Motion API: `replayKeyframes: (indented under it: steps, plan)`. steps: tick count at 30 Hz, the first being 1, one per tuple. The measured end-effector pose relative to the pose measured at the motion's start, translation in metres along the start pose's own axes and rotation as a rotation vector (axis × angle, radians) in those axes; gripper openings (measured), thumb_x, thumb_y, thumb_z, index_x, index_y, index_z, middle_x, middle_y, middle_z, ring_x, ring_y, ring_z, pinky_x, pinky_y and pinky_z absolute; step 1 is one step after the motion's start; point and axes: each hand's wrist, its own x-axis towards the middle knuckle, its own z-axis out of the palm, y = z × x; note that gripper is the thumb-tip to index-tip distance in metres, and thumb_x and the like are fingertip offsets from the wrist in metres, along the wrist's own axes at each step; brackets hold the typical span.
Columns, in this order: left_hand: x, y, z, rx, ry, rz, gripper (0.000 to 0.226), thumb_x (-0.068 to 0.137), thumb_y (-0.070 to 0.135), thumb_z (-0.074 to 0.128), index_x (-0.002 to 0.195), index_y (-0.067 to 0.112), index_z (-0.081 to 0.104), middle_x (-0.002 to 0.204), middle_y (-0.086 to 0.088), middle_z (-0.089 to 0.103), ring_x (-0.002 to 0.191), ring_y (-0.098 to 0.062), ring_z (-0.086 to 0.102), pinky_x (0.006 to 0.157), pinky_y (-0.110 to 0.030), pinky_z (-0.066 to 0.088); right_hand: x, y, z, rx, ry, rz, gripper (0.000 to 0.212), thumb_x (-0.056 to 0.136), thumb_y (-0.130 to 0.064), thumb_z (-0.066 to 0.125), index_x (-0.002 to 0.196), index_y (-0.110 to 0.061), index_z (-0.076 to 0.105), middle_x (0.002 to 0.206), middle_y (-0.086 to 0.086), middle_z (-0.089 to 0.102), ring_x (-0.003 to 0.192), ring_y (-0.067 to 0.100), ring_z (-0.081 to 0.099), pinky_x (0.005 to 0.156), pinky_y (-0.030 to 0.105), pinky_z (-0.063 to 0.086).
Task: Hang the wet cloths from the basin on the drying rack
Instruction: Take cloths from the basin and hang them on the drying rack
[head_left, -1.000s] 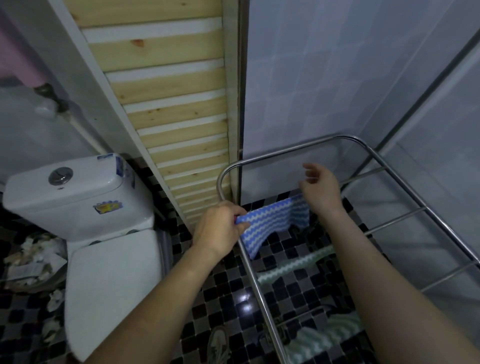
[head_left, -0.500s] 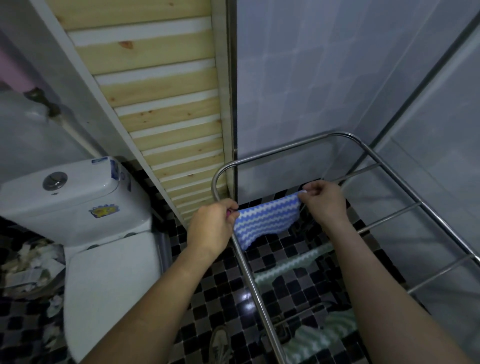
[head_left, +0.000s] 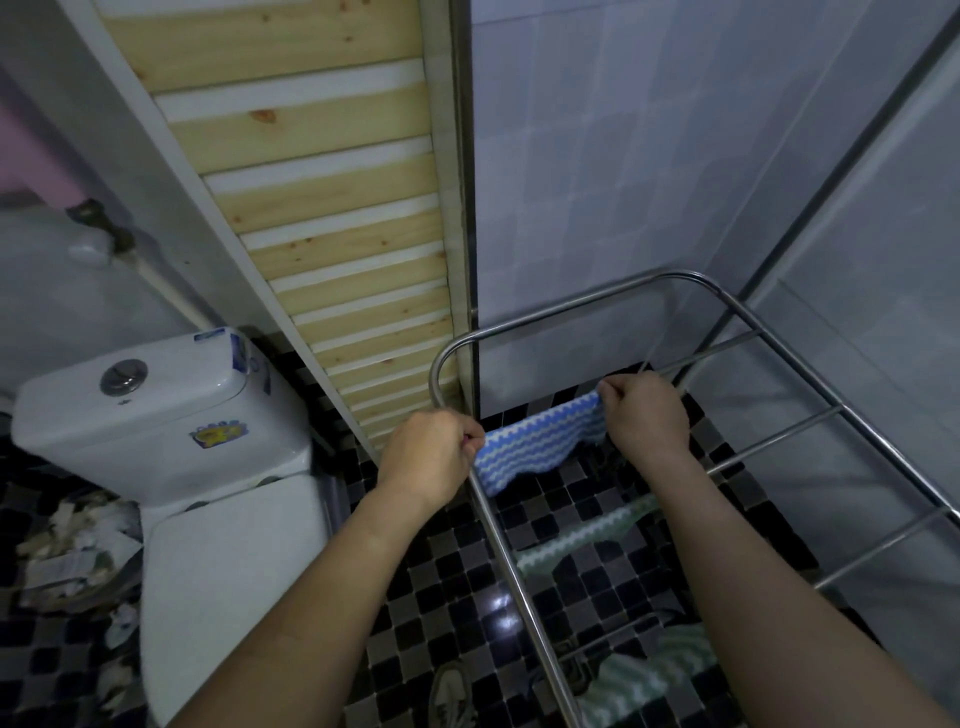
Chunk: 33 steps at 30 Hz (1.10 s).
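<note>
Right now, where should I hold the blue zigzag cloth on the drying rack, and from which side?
Pinch its two top corners, one per hand, coming from above as the left hand and right hand do. The blue cloth is limp and sags mid-span, so end grips keep its top edge taut over the drying rack.

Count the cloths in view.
3. A blue cloth, farthest, gripped by the left hand and right hand; a green cloth on the rack's middle rail; a second green cloth nearest, partly hidden. More may be hidden.
</note>
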Motion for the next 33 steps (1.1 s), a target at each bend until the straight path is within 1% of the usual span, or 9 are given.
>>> replayKeyframes:
  steps: [4,8,12,15,18,21,25,30,33]
  plan:
    - [-0.004,0.004,-0.004,-0.12,-0.025,-0.049,0.022,0.089,0.026,0.065,0.11,0.025,0.071,0.103,0.004,0.07,0.091,-0.015,0.064,0.074,-0.02,0.043,-0.007,-0.009,-0.015,0.046,-0.023,0.051,0.04,0.099,-0.035,0.043,0.082,-0.009,0.068,0.085,0.018,0.068,0.082,0.036,0.062,0.061,0.033,0.038]
    - [-0.013,0.008,-0.033,-0.756,0.035,-0.29,0.019,0.09,0.006,0.062,0.094,0.022,0.07,0.083,-0.002,0.069,0.068,-0.006,0.059,0.063,-0.01,0.045,-0.022,-0.037,-0.049,0.321,-0.059,0.077,0.039,0.098,-0.034,0.047,0.075,-0.01,0.066,0.075,0.014,0.068,0.077,0.029,0.064,0.064,0.033,0.043]
    - [-0.04,0.022,-0.092,-1.377,-0.008,-0.417,0.019,0.095,0.002,0.051,0.099,0.009,0.068,0.072,-0.005,0.067,0.045,-0.007,0.058,0.043,-0.015,0.045,-0.066,-0.08,-0.082,0.896,-0.573,0.185,0.029,0.098,-0.033,0.05,0.1,-0.012,0.071,0.089,0.004,0.074,0.076,0.009,0.066,0.058,0.018,0.048]
    - [-0.054,0.036,-0.118,-1.546,-0.101,-0.338,0.021,0.096,0.002,0.048,0.105,0.007,0.066,0.074,-0.006,0.066,0.041,-0.008,0.057,0.04,-0.014,0.044,-0.092,-0.096,-0.084,0.991,-0.797,0.03,0.032,0.096,-0.036,0.052,0.119,-0.018,0.064,0.112,-0.001,0.072,0.105,0.007,0.066,0.076,0.026,0.057]
    - [-0.065,0.045,-0.13,-1.645,-0.087,-0.289,0.022,0.096,0.005,0.046,0.105,0.011,0.065,0.077,-0.005,0.065,0.049,-0.01,0.056,0.045,-0.018,0.048,-0.118,-0.117,-0.088,1.079,-0.893,-0.087,0.041,0.088,-0.031,0.061,0.128,-0.025,0.056,0.118,0.0,0.07,0.109,0.013,0.066,0.086,0.036,0.055]
    - [-0.075,0.048,-0.134,-1.694,0.053,-0.28,0.024,0.097,0.003,0.045,0.105,0.013,0.065,0.074,-0.004,0.063,0.057,-0.012,0.053,0.049,-0.021,0.048,-0.136,-0.131,-0.095,1.116,-0.783,-0.17,0.047,0.082,-0.019,0.072,0.126,-0.029,0.056,0.114,0.002,0.071,0.104,0.014,0.068,0.091,0.039,0.053]
    - [-0.087,0.047,-0.137,-1.708,0.137,-0.264,0.025,0.099,0.003,0.044,0.107,0.013,0.065,0.075,-0.005,0.063,0.052,-0.013,0.055,0.047,-0.021,0.05,-0.151,-0.135,-0.105,1.035,-0.664,-0.304,0.076,0.072,-0.017,0.084,0.137,-0.03,0.045,0.117,0.005,0.068,0.106,0.012,0.067,0.095,0.032,0.053]
    - [-0.102,0.051,-0.136,-1.549,0.223,-0.249,0.024,0.099,0.004,0.043,0.098,0.014,0.065,0.077,-0.002,0.066,0.064,-0.013,0.059,0.062,-0.025,0.051,-0.16,-0.142,-0.125,0.965,-0.381,-0.345,0.029,0.08,-0.011,0.077,0.103,-0.027,0.069,0.096,-0.008,0.073,0.09,0.002,0.068,0.082,0.017,0.054]
    - [-0.113,0.052,-0.134,-1.381,0.217,-0.297,0.009,0.089,0.03,0.063,0.093,0.023,0.06,0.092,0.0,0.069,0.085,-0.013,0.063,0.074,-0.029,0.05,-0.162,-0.138,-0.132,0.966,-0.228,-0.302,0.023,0.079,-0.014,0.077,0.091,-0.032,0.07,0.085,-0.013,0.072,0.082,-0.001,0.067,0.076,0.016,0.054]
